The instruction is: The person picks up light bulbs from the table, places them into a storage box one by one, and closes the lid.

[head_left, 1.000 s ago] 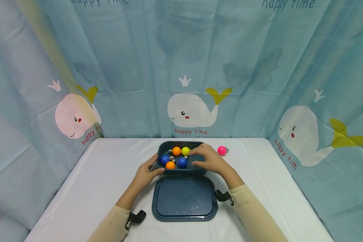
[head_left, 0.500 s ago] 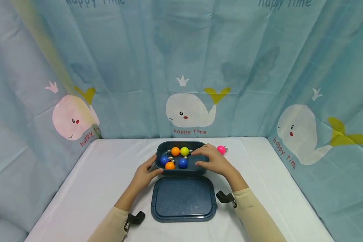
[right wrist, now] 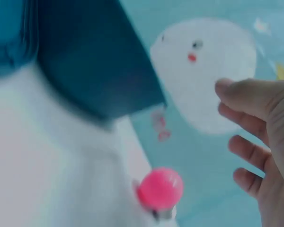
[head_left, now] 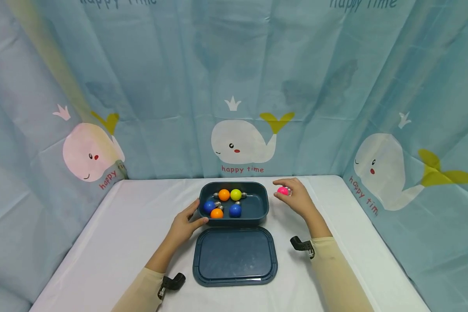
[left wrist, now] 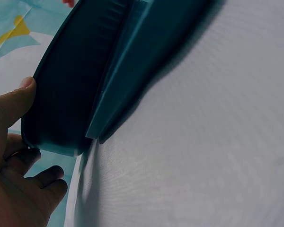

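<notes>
A dark blue plastic box holds several coloured light bulbs: an orange bulb, a yellow bulb, a blue bulb and others. My left hand holds the box at its left end, thumb at the near corner and fingers along the side. In the left wrist view, the thumb lies against the box rim. On the cloth right of the box sits a pink bulb. Over it reaches my right hand, fingers and thumb apart. The right wrist view shows the pink bulb apart from the fingertips.
A dark blue lid lies flat on the white tablecloth, just in front of the box. Behind the table and at both sides hangs a pale blue curtain with whale prints.
My right hand has moved right, from over the box to the pink bulb. The left hand keeps its hold on the box, and the bulbs inside stay in place.
</notes>
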`<state>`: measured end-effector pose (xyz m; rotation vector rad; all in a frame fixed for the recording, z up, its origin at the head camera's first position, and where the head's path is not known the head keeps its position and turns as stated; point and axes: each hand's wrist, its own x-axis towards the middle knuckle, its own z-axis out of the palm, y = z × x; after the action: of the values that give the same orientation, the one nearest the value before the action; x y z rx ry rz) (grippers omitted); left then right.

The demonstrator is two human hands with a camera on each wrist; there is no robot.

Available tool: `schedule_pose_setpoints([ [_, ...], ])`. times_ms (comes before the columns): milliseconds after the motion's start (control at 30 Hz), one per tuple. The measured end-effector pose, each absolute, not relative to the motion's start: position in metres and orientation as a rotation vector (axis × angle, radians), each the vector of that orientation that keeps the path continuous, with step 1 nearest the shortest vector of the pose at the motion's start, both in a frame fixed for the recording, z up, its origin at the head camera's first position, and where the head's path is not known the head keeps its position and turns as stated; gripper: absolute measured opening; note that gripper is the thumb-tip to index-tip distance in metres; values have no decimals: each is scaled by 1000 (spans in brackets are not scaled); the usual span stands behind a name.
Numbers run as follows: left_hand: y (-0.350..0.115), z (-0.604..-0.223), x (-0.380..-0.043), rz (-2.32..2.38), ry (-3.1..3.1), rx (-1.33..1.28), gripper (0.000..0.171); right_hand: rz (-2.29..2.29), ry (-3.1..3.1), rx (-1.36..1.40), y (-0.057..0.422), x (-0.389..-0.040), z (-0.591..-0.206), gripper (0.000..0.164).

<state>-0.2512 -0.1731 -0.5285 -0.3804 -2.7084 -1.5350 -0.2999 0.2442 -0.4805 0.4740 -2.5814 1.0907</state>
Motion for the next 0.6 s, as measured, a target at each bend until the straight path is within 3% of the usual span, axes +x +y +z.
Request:
schedule_pose_setpoints([
  [300, -173, -530, -250, -1541, -2706, -379, 82, 1113, -2643, 175, 274, -312, -512, 51],
  [600, -173, -529, -251, -1560, -2701, -375, 82, 1005, -2729, 182, 280, -321, -539, 58],
])
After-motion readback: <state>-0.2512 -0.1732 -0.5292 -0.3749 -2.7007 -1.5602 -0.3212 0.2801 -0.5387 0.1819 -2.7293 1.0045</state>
